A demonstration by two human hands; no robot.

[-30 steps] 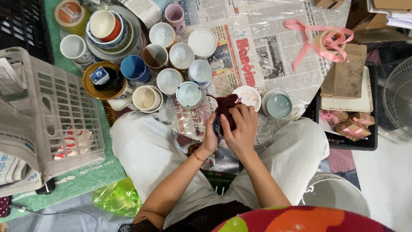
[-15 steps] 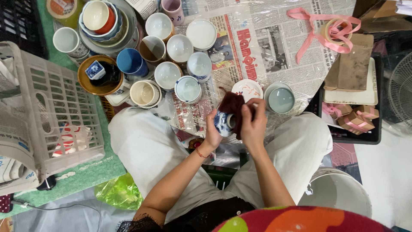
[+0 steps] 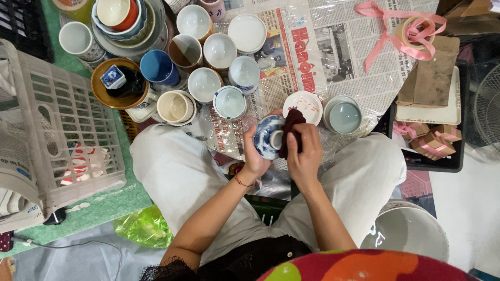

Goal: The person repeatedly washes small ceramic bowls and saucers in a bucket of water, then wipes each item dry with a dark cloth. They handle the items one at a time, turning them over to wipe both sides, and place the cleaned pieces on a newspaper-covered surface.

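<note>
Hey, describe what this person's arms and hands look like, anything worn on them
Both forearms are bare, with no sleeves reaching them. The left hand has a thin red cord bracelet at the wrist. The right hand shows no ring, watch or glove. Black lace trim edges the top near the left upper arm.

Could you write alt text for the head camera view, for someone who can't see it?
Seen from above, a seated person's left hand holds a blue-and-white ceramic bowl while the right hand presses a dark red cloth against it. Many ceramic cups stand on spread newspaper ahead.
</note>
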